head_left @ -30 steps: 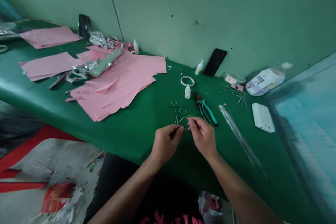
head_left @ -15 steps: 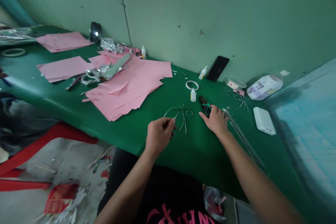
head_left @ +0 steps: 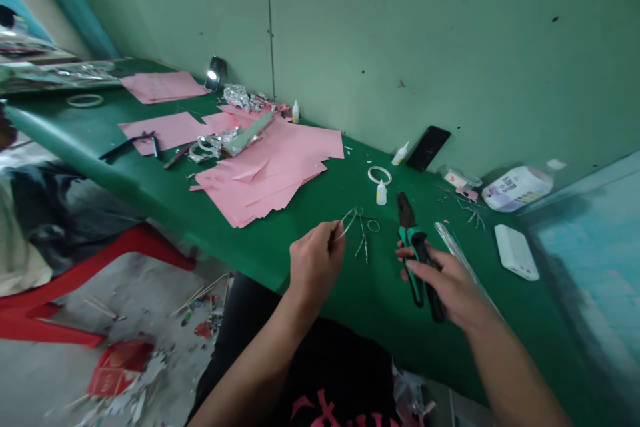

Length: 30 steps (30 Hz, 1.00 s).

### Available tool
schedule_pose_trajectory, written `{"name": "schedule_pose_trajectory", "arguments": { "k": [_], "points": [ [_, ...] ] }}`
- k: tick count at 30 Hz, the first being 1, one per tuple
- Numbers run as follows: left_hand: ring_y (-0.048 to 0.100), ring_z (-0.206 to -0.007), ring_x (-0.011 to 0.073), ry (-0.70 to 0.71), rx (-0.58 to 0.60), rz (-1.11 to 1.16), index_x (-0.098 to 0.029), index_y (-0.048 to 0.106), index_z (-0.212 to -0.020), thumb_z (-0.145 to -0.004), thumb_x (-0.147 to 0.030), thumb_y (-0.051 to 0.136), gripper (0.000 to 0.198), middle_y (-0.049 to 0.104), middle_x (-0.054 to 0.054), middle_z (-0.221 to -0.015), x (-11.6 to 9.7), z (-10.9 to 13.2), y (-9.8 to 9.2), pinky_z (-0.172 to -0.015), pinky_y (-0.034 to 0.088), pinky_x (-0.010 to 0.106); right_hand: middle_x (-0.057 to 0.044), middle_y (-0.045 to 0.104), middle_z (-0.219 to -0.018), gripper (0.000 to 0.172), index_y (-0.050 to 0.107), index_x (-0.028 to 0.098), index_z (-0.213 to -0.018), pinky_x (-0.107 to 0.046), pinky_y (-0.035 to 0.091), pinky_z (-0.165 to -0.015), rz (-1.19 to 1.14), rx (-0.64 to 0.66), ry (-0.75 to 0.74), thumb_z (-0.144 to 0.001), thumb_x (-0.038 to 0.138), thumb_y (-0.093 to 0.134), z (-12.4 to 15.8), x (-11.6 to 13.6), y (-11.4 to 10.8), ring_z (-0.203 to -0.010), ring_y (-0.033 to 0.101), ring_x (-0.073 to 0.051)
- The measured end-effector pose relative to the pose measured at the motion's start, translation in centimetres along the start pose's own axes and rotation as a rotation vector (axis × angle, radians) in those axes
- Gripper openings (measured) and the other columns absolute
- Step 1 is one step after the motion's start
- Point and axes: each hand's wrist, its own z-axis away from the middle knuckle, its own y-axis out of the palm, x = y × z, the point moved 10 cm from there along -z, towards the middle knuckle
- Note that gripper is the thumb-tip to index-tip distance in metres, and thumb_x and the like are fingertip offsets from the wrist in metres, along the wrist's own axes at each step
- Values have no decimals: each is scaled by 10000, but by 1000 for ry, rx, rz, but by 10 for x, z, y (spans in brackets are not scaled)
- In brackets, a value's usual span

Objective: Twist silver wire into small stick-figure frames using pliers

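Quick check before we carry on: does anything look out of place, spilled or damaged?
Mainly the floor: thin sticks and pale scraps lie strewn there, an untidy scatter, perhaps dropped offcuts. Nothing looks plainly spilled or damaged around the hands: the left hand holds thin wire, the right hand teal-and-black pliers.

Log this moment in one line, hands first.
left hand: holding thin wire | right hand: holding pliers | on green table: twisted wire figure, straight wires
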Motion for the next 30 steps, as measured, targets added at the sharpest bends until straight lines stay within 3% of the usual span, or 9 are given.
{"name": "schedule_pose_trajectory", "arguments": {
  "k": [3, 6, 8, 11, 19, 25, 30],
  "points": [
    [645, -553, 110, 163, -118, -94, -148, 668, -804, -887, -188, 568, 136, 705, 23, -652, -22, 4, -12, -531, 434, 187, -101, 519, -1373, 225, 711, 240, -986, -354, 578, -665, 266, 1, -183, -806, 272, 580, 32, 29, 24, -1001, 661, -277],
    [653, -565, 107, 299, -193, -136, -144, 642, -808, -891, -161, 578, 107, 703, 19, -661, -36, 10, -20, -556, 460, 186, -115, 458, -1422, 329, 651, 241, -1106, -432, 566, -817, 532, -81, -348, -819, 190, 498, 50, 50, 33, -1269, 501, -333],
    [658, -578, 109, 367, -221, -154, -144, 624, -816, -878, -137, 599, 67, 703, 19, -674, -42, 14, -22, -575, 474, 193, -132, 446, -1425, 331, 616, 224, -1127, -523, 505, -939, 687, -140, -445, -824, 188, 488, 58, 61, 34, -1338, 415, -360],
    [663, -594, 117, 454, -255, -146, -134, 613, -863, -856, -97, 618, 38, 697, 30, -686, -49, 21, -22, -597, 489, 207, -134, 423, -1435, 328, 580, 226, -1144, -593, 451, -981, 835, -175, -506, -833, 190, 483, 65, 70, 38, -1336, 397, -379],
    [647, -579, 116, 531, -302, -111, -134, 600, -947, -843, -70, 626, 125, 689, 33, -698, -56, 31, -23, -589, 499, 225, -117, 480, -1383, 322, 552, 244, -1124, -580, 493, -945, 842, -140, -512, -817, 163, 496, 75, 80, 51, -1248, 483, -356],
    [663, -592, 125, 533, -305, -117, -144, 600, -963, -860, -79, 597, 121, 693, 34, -705, -54, 30, -23, -597, 512, 232, -120, 492, -1395, 475, 489, 271, -1295, -542, 536, -929, 763, -102, -488, -831, 169, 490, 77, 82, 59, -1273, 498, -344],
    [663, -599, 131, 546, -298, -117, -131, 604, -972, -846, -64, 611, 143, 695, 40, -713, -53, 32, -19, -588, 517, 234, -128, 536, -1355, 450, 517, 256, -1289, -517, 554, -913, 747, -144, -505, -850, 171, 470, 81, 87, 60, -1249, 532, -333]
  ]
}}
